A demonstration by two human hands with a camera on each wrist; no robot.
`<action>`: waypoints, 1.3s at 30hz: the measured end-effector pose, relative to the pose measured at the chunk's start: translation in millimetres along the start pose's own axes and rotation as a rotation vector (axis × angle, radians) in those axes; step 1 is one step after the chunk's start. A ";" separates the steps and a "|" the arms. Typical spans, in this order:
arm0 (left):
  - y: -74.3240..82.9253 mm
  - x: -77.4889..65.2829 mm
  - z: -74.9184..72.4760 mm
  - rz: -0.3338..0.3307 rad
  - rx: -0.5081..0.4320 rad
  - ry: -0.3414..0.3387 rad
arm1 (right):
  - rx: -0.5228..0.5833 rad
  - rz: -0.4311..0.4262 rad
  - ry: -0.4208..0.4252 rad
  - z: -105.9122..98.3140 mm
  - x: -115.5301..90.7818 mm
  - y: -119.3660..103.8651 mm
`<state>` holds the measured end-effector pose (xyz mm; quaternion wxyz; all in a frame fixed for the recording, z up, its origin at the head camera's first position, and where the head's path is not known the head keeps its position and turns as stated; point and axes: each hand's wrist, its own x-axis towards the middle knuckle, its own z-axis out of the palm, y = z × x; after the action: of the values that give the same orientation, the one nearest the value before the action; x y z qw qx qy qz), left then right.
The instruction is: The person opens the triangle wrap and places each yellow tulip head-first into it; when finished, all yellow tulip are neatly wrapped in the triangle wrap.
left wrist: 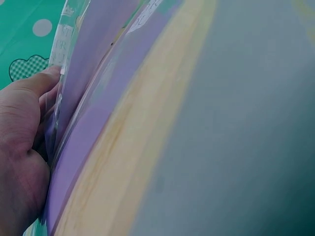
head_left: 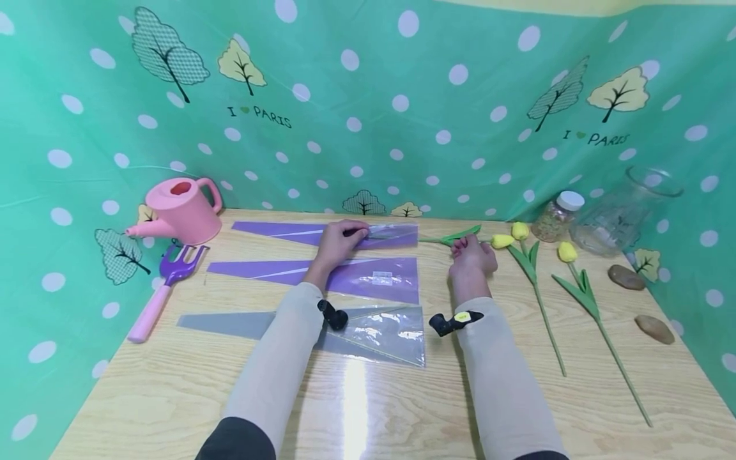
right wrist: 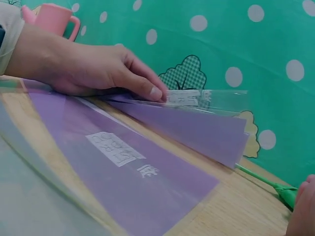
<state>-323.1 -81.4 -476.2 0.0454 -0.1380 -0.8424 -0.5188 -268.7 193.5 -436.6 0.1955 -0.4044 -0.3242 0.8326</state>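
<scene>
My left hand (head_left: 339, 246) pinches the clear front film of the farthest purple flower sleeve (head_left: 402, 236). In the right wrist view that film (right wrist: 224, 101) stands lifted off the purple backing (right wrist: 206, 132). My right hand (head_left: 473, 263) holds a yellow artificial tulip (head_left: 502, 241) near its bloom, its fingers curled at the green leaves (head_left: 460, 236). The tulip's stem (right wrist: 253, 174) points left, its end inside the sleeve's wide mouth. Nearer me lie a second purple sleeve (head_left: 356, 275) with a white label and a grey sleeve (head_left: 374, 332), both flat.
Two more yellow tulips (head_left: 535, 287) (head_left: 598, 313) lie at right. Behind them stand a white-lidded jar (head_left: 554, 220) and a clear glass vase (head_left: 609, 223); two brown stones (head_left: 627, 277) (head_left: 655, 329) lie near the right edge. At left are a pink watering can (head_left: 186, 214) and purple-headed hand fork (head_left: 163, 291).
</scene>
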 end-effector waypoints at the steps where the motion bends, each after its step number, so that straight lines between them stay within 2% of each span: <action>1: 0.0 -0.2 0.2 -0.002 -0.002 -0.001 | -0.001 0.007 -0.002 -0.2 1.2 -0.6; 8: -1.6 -2.6 0.6 -0.009 -0.003 -0.002 | -0.007 0.015 -0.035 -1.8 1.5 -1.2; 19: -3.6 -3.1 0.9 -0.002 -0.025 0.006 | -0.016 -0.127 0.003 1.4 -10.2 2.2; 23: -2.8 -2.9 0.8 -0.003 -0.035 0.005 | -0.014 -0.153 0.006 4.0 -13.6 4.6; 35: 1.3 -2.7 0.6 0.008 -0.060 0.010 | -0.063 -0.091 -0.045 13.9 -27.4 21.3; 39: 1.7 -2.3 0.0 0.008 -0.072 0.013 | -0.085 -0.095 -0.053 16.1 -31.1 24.9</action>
<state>-320.5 -81.1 -475.3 0.0480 -0.1395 -0.8224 -0.5495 -264.6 151.3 -429.5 0.2087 -0.3745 -0.3831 0.8182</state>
